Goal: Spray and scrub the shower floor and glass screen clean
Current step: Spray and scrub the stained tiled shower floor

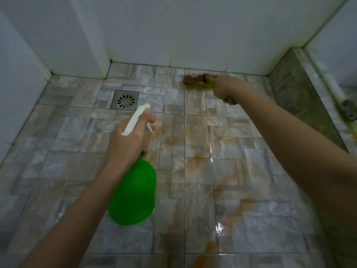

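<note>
- left hand (126, 141) grips the neck of the green spray bottle (135, 192), fingers at its white trigger, above the shower floor (77, 171).
- right hand (225, 88) holds the scrub brush (195, 82), bristles on the wet, orange-stained tiles by the back wall (193, 35).
- floor drain (125, 99) lies left of the brush.

L hand (127, 140) grips green spray bottle (135, 192) just below the floor drain (125, 100) — nozzle toward it. R hand (225, 89) holds scrub brush (195, 82) right of drain, bristles on wet, orange-stained tile floor (202, 151) by back wall (193, 31).
</note>
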A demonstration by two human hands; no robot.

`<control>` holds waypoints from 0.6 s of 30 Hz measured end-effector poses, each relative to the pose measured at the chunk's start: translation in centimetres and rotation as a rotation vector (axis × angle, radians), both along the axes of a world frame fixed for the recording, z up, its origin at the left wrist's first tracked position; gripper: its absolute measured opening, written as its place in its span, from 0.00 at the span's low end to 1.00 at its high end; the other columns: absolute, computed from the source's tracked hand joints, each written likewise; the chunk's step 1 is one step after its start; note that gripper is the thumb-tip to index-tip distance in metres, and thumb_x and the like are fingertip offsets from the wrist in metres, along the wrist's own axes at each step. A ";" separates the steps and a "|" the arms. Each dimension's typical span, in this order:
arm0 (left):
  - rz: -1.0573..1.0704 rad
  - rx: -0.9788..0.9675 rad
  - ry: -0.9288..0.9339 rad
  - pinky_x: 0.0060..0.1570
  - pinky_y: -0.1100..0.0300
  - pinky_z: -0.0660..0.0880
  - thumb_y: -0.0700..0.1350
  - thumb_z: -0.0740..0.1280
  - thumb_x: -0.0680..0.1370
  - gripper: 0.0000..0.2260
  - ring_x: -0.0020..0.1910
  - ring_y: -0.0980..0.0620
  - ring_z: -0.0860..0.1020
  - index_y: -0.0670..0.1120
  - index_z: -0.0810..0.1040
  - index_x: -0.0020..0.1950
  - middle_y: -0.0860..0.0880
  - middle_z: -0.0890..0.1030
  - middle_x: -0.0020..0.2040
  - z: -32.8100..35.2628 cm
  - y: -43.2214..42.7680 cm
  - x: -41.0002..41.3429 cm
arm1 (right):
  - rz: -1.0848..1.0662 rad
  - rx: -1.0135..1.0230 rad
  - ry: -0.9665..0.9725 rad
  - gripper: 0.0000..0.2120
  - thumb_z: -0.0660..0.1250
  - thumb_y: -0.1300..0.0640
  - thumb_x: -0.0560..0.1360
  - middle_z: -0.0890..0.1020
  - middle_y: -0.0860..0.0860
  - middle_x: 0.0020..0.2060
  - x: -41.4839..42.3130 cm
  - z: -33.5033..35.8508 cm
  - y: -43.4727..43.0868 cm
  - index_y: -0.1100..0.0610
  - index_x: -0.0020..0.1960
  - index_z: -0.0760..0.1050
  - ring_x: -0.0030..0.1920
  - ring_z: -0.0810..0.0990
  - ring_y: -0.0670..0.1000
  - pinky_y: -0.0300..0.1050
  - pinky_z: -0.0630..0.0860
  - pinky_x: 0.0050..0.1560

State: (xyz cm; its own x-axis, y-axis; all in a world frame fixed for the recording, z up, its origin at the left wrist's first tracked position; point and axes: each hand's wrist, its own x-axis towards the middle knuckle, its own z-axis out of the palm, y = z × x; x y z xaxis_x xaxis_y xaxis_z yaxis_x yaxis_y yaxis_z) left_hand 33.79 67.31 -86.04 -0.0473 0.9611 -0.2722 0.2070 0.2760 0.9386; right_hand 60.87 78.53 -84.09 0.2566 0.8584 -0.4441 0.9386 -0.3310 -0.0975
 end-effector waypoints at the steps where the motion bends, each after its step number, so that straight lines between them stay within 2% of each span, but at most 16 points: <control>1: 0.007 -0.007 0.007 0.28 0.57 0.71 0.62 0.63 0.81 0.17 0.22 0.51 0.75 0.52 0.85 0.44 0.45 0.86 0.46 0.0 0.0 -0.2 | -0.006 -0.021 -0.008 0.24 0.56 0.67 0.79 0.76 0.59 0.39 -0.9 0.4 -1.2 0.54 0.74 0.61 0.28 0.74 0.52 0.43 0.71 0.23; 2: 0.015 -0.013 0.014 0.29 0.57 0.72 0.62 0.63 0.81 0.18 0.21 0.52 0.74 0.52 0.85 0.44 0.45 0.86 0.46 -0.1 0.1 -0.4 | 0.020 -0.050 -0.013 0.27 0.56 0.66 0.79 0.77 0.59 0.41 -2.1 0.5 -2.8 0.52 0.76 0.58 0.29 0.74 0.52 0.43 0.71 0.24; 4: 0.028 -0.017 0.036 0.29 0.57 0.72 0.61 0.62 0.82 0.18 0.20 0.53 0.73 0.52 0.84 0.44 0.45 0.86 0.47 -0.2 0.4 -0.9 | 0.017 -0.103 0.063 0.35 0.55 0.66 0.80 0.75 0.62 0.50 -4.2 0.0 -4.8 0.42 0.78 0.45 0.30 0.74 0.53 0.43 0.71 0.23; 6: 0.033 -0.019 0.069 0.29 0.58 0.73 0.61 0.61 0.82 0.19 0.19 0.54 0.73 0.50 0.84 0.45 0.44 0.86 0.47 -0.2 0.7 -1.2 | 0.041 -0.021 0.071 0.38 0.53 0.67 0.79 0.76 0.64 0.52 -4.1 -1.4 -2.9 0.39 0.78 0.40 0.31 0.75 0.54 0.43 0.70 0.22; 9: 0.045 -0.029 0.060 0.27 0.59 0.72 0.60 0.62 0.82 0.19 0.18 0.54 0.72 0.48 0.84 0.45 0.44 0.86 0.46 -0.2 0.7 -1.8 | 0.052 0.097 0.048 0.36 0.52 0.68 0.79 0.76 0.62 0.51 -3.6 -1.3 1.4 0.43 0.79 0.45 0.31 0.75 0.54 0.44 0.70 0.23; 12: 0.065 -0.034 0.068 0.26 0.59 0.72 0.60 0.63 0.82 0.19 0.18 0.53 0.72 0.47 0.84 0.45 0.45 0.86 0.45 -0.5 0.7 -2.5 | 0.039 0.016 0.070 0.31 0.55 0.67 0.79 0.74 0.59 0.44 -5.3 -0.2 -0.2 0.45 0.77 0.54 0.30 0.74 0.52 0.42 0.69 0.22; 15: 0.092 -0.055 0.068 0.25 0.59 0.73 0.61 0.63 0.82 0.20 0.20 0.52 0.73 0.47 0.85 0.46 0.47 0.87 0.45 -0.6 0.9 -3.5 | 0.105 -0.027 0.104 0.34 0.55 0.66 0.79 0.76 0.58 0.43 -7.5 -1.1 -3.7 0.41 0.77 0.49 0.30 0.73 0.51 0.42 0.69 0.22; 18: 0.106 -0.052 0.084 0.23 0.61 0.72 0.60 0.63 0.82 0.20 0.20 0.53 0.73 0.47 0.85 0.45 0.44 0.86 0.45 -0.7 0.9 -3.8 | 0.080 0.058 0.080 0.38 0.53 0.67 0.79 0.75 0.60 0.41 -7.6 -2.2 0.1 0.39 0.78 0.42 0.30 0.74 0.53 0.43 0.69 0.23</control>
State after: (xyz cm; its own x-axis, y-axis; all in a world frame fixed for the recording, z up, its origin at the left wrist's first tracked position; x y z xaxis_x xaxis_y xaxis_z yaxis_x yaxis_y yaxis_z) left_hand 29.95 68.17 -86.78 -0.1723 0.9342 -0.3124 0.2518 0.3483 0.9029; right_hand 53.26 78.63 -86.27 0.1519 0.8997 -0.4093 0.9504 -0.2467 -0.1895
